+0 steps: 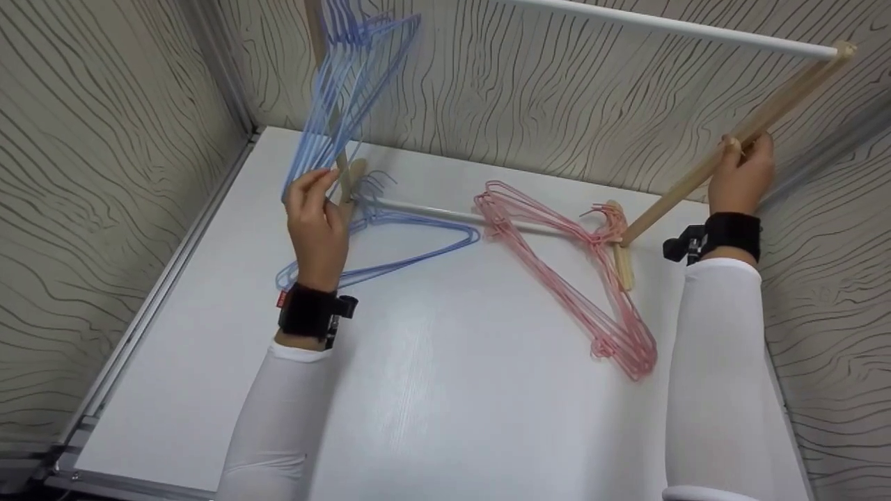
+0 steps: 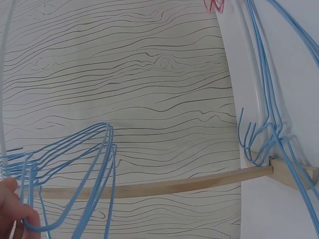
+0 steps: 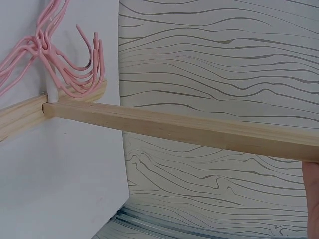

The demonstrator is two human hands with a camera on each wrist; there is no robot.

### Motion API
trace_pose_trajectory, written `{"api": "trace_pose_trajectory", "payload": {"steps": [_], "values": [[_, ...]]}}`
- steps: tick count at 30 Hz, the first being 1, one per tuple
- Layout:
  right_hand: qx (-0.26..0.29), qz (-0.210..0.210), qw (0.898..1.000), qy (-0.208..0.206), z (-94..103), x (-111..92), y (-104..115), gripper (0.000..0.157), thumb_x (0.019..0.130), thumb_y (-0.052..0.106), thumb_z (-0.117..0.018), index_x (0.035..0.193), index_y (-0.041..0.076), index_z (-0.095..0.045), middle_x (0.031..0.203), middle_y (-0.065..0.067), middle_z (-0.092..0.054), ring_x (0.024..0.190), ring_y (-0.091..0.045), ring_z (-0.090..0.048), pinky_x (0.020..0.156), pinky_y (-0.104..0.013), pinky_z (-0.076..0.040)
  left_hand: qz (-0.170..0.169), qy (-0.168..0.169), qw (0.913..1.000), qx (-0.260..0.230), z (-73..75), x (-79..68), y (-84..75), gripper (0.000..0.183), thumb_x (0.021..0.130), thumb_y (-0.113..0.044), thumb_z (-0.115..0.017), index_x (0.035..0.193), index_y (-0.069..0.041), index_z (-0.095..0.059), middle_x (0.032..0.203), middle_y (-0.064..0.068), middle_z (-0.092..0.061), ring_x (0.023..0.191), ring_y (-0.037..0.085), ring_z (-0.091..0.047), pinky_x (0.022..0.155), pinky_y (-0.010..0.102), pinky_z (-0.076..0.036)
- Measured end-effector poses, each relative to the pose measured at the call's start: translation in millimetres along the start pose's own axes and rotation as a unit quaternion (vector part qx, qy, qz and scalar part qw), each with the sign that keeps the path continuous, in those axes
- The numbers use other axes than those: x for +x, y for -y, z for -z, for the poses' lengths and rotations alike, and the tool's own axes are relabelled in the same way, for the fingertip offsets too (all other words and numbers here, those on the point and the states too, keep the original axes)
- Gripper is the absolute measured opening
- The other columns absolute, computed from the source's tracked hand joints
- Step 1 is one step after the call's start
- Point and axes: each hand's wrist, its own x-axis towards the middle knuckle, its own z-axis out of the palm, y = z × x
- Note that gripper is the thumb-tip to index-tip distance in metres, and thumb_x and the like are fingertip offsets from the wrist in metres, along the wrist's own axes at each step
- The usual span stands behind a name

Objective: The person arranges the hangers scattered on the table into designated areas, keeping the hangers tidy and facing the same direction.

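Several blue clothes hangers [image 1: 334, 97] hang in a bunch at the upper left of the head view. My left hand [image 1: 317, 226] is at their lower end and pinches the near corner of a blue hanger [image 2: 65, 224], its fingertips [image 2: 31, 216] showing at the lower left of the left wrist view. On the right, my right hand [image 1: 745, 174] grips the wooden post [image 1: 696, 182] of a rack about halfway up. Only a sliver of that hand [image 3: 312, 199] enters the right wrist view, beside the post.
More blue hangers [image 1: 418, 261] lie on the white table [image 1: 445, 410] by the rack's left foot. Several pink hangers [image 1: 557, 292] lie across the low white bar [image 1: 431, 209] near the right foot [image 1: 623, 268]. Above runs the rack's top rail [image 1: 668, 23], before a wood-patterned wall [image 1: 529, 104].
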Motion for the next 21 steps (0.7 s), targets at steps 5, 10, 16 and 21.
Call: {"api": "trace_pose_trajectory", "payload": {"steps": [5, 10, 16, 21], "values": [[-0.005, -0.001, 1.0, -0.001, -0.3, -1, 2, 0.037, 0.108, 0.026, -0.043, 0.141, 0.01, -0.052, 0.138, -0.011, -0.059, 0.125, -0.011, -0.057, 0.106, -0.023, -0.045, -0.014, -0.017, 0.9997, 0.012, 1.5, -6.2, 5.1, 0.031, 0.093, 0.019, -0.048, 0.109, 0.007, -0.072, 0.118, 0.023, -0.059, 0.117, 0.034, -0.056, 0.097, 0.04, -0.051], [-0.004, 0.002, 1.0, -0.001, -0.2, 0, 2, 0.038, 0.108, 0.025, -0.043, 0.141, 0.01, -0.052, 0.138, -0.011, -0.06, 0.124, -0.01, -0.058, 0.106, -0.023, -0.045, -0.022, -0.028, 0.9992, 0.018, 2.9, -13.6, 11.3, 0.025, 0.094, 0.017, -0.052, 0.1, 0.006, -0.072, 0.114, 0.021, -0.059, 0.113, 0.033, -0.057, 0.094, 0.038, -0.052], [0.003, 0.005, 1.0, 0.005, 0.7, 0, 1, 0.035, 0.108, 0.027, -0.043, 0.137, 0.01, -0.054, 0.134, -0.008, -0.061, 0.123, -0.012, -0.057, 0.102, -0.021, -0.045, -0.01, -0.025, 0.9994, 0.022, 1.7, -25.1, 24.5, 0.02, 0.094, 0.015, -0.054, 0.097, 0.005, -0.071, 0.112, 0.021, -0.059, 0.111, 0.034, -0.056, 0.094, 0.039, -0.05], [0.005, 0.007, 1.0, 0.003, 1.1, -1, 1, 0.033, 0.107, 0.027, -0.044, 0.133, 0.01, -0.056, 0.132, -0.006, -0.062, 0.123, -0.013, -0.057, 0.103, -0.021, -0.045, 0.003, -0.013, 0.9996, 0.025, 0.2, -36.3, 40.0, 0.021, 0.092, 0.016, -0.055, 0.097, 0.004, -0.071, 0.112, 0.022, -0.058, 0.11, 0.036, -0.055, 0.093, 0.043, -0.05]]}}
